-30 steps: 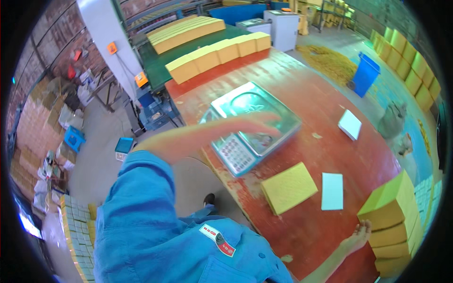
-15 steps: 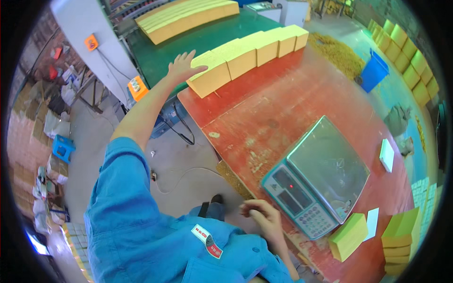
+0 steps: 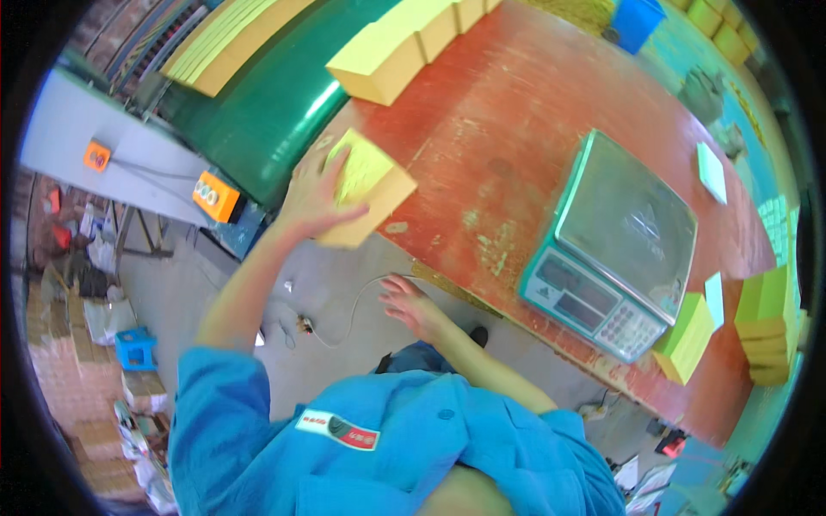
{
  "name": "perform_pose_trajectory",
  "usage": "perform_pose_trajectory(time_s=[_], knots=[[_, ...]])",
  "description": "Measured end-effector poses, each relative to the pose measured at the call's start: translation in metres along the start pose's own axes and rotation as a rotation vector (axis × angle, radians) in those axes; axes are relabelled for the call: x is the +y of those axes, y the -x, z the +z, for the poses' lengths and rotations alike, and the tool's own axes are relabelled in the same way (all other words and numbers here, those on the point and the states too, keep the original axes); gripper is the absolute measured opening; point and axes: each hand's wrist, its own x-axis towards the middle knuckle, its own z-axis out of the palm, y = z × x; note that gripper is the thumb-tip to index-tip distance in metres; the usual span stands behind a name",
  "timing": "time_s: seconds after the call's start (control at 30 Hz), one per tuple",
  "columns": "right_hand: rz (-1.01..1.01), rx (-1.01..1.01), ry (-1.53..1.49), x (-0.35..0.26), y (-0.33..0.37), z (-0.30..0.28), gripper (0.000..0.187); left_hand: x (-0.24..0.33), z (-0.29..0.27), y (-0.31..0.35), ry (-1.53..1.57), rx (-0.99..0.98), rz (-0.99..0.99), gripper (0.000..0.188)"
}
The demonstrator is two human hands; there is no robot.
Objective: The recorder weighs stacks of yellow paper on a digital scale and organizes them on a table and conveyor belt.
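Observation:
A yellow block (image 3: 379,191) with paler brown sides, seemingly a stack of paper, is at the near left corner of the red table (image 3: 508,181). My left hand (image 3: 314,199) grips it, thumb across the near side and fingers over the top. The block sits tilted and overhangs the table's edge. My right hand (image 3: 413,308) is held in front of my body, just off the table's near edge, fingers apart and holding nothing. Behind the gripped block, a row of similar yellow blocks (image 3: 379,69) runs along the table's far left side.
A digital scale (image 3: 615,245) with a metal pan stands right of centre. Beside it lie a small yellow-green block (image 3: 686,338) and a stack (image 3: 764,327). A green conveyor belt (image 3: 241,129) carries more yellow blocks (image 3: 232,39). An orange control box (image 3: 215,196) sits by the belt.
My left hand has come nearer and taken hold of a block, which now stands apart from the row. My right hand has opened and moved left. The view has shifted.

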Motion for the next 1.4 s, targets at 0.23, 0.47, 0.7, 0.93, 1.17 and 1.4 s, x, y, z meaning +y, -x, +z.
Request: perform_pose_trajectory(time_s=[0.23, 0.47, 0.7, 0.93, 1.17, 1.4], knots=[[-0.272, -0.103, 0.201, -0.034, 0.023, 0.043, 0.074, 0.011, 0.040, 0.096, 0.945, 0.176, -0.134, 0.088], [-1.047, 0.530, 1.390, -0.157, 0.181, 0.054, 0.079, 0.174, 0.018, 0.068, 2.229, -0.117, -0.305, 0.068], [-1.159, 1.103, 1.760, -0.286, 0.262, 0.013, 0.070, 0.356, 0.035, -0.035, 2.735, -0.737, 0.127, 0.079], [-0.977, 1.170, 1.815, -0.296, 0.278, -0.036, 0.075, 0.373, 0.062, -0.012, 2.844, -0.738, -0.145, 0.079], [-0.777, 1.226, 1.884, -0.277, 0.258, -0.010, 0.080, 0.181, -0.023, -0.048, 1.378, -0.514, 0.070, 0.052], [-1.132, 1.209, 1.537, -0.266, 0.213, 0.075, 0.069, -0.020, -0.036, -0.240, -0.065, 0.281, -0.250, 0.108]])
